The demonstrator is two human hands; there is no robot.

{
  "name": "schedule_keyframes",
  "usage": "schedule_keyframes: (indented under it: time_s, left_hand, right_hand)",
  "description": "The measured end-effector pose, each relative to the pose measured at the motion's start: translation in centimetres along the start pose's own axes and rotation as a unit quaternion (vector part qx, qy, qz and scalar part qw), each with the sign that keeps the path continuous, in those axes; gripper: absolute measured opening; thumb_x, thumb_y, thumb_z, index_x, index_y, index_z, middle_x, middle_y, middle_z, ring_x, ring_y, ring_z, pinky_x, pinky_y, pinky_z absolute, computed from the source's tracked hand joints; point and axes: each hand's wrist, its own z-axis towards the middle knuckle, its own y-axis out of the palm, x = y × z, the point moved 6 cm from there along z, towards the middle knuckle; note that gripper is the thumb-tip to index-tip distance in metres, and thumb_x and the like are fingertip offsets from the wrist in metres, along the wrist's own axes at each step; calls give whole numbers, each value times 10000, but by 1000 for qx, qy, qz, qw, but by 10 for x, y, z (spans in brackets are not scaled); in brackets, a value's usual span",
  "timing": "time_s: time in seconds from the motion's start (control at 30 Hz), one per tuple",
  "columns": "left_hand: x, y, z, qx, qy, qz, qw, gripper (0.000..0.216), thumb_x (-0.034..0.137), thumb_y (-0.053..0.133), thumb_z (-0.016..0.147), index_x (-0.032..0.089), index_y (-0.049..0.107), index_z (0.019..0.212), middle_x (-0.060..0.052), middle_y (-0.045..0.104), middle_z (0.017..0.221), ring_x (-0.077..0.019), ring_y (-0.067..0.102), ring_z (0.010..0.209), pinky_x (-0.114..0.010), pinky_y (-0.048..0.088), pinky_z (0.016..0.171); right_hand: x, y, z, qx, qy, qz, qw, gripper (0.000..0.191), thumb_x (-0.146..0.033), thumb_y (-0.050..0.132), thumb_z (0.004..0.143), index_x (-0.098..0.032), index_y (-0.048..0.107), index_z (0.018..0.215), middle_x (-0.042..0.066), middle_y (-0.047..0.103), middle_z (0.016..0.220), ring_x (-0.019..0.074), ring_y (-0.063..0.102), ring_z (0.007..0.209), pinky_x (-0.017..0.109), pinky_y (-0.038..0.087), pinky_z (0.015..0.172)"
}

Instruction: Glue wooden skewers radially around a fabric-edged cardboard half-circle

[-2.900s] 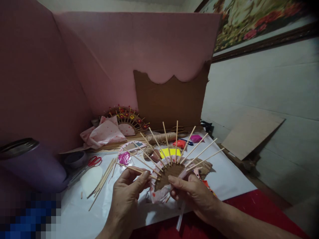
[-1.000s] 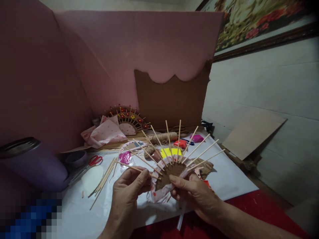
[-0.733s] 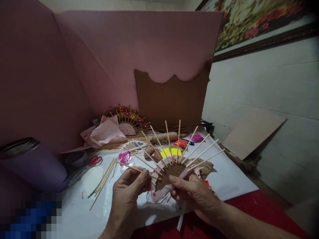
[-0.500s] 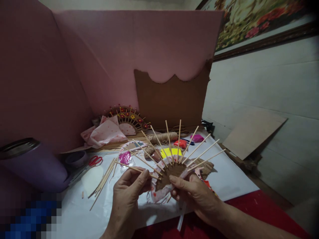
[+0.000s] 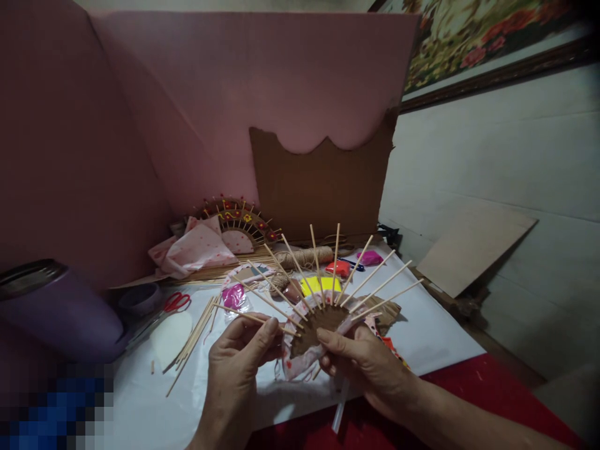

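A brown cardboard half-disc [image 5: 307, 344], edged with pink-spotted cloth [image 5: 294, 367], is held up in front of me. Several thin wooden sticks [image 5: 336, 262] fan out from its curved edge. My left hand [image 5: 237, 362] pinches the leftmost stick [image 5: 230, 309] between thumb and fingers, and the stick's inner end lies on the cardboard. My right hand [image 5: 370, 362] grips the half-disc at its lower right, thumb on top. From under that hand pokes a translucent rod [image 5: 340, 409], like a glue stick; how it is held is hidden.
Loose sticks [image 5: 193, 334], red-handled scissors [image 5: 177, 302] and a tape roll [image 5: 139, 299] lie left on the white tabletop [image 5: 440, 328]. Behind are twine [image 5: 304, 256], yellow [image 5: 312, 286] and red [image 5: 338, 269] packets, and a decorated fan [image 5: 248, 219]. A purple tumbler [image 5: 70, 312] stands far left.
The view has shifted very slightly, so everything sits a little further left. Both hands keep the same hold on the stick and the half-disc.
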Motion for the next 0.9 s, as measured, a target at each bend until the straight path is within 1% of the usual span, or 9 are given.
schedule_keyframes:
  time_s: [0.23,0.33,0.43,0.57,0.63,0.77,0.9]
  left_hand:
    - [-2,-1,1,12,-14,-16,1000,157,254,738,638,153,617,635,10,653,597,-97,586,525,-188,476,503]
    - [-4,-2,2,18,-38,-33,999,179,258,750,619,154,605,633,3,664,588,-106,597,517,-205,483,508]
    - [-7,-1,2,31,-76,-57,995,211,241,775,579,151,586,614,-4,671,573,-112,609,496,-215,493,509]
    - [-8,0,2,47,-112,-73,990,268,223,808,507,147,563,582,-13,671,538,-115,606,451,-198,476,447]
    - [-8,1,1,48,-118,-78,989,278,219,815,490,144,559,569,-13,665,522,-115,604,440,-191,469,429]
    - [-8,2,1,40,-123,-81,988,259,214,807,509,143,566,570,-14,669,528,-116,611,455,-196,482,443]
    - [-10,0,1,45,-125,-78,988,261,214,809,507,145,565,570,-10,670,527,-114,613,457,-193,481,448]
  right_hand:
    - [2,0,-1,-1,12,-13,1000,185,-284,676,735,-128,599,672,-16,533,563,61,446,478,172,341,472]
    - [3,0,-1,-3,19,-10,1000,199,-283,673,743,-117,592,668,-9,543,545,55,446,464,166,336,464]
    - [3,0,-2,-6,17,-3,1000,181,-275,671,749,-118,589,712,-10,550,551,57,462,467,164,347,463]
    - [5,1,-2,-9,30,9,999,189,-283,681,741,-130,570,730,-18,557,548,54,474,448,164,361,454]
    - [6,0,-2,-7,34,14,999,196,-284,693,729,-137,562,737,-21,560,545,54,477,441,162,361,448]
    - [5,0,-3,-10,31,8,999,196,-285,692,732,-133,570,749,-21,556,538,51,473,433,160,363,441]
    - [4,3,-3,-18,27,18,999,188,-273,696,731,-128,578,748,-18,555,552,48,473,451,154,369,453]
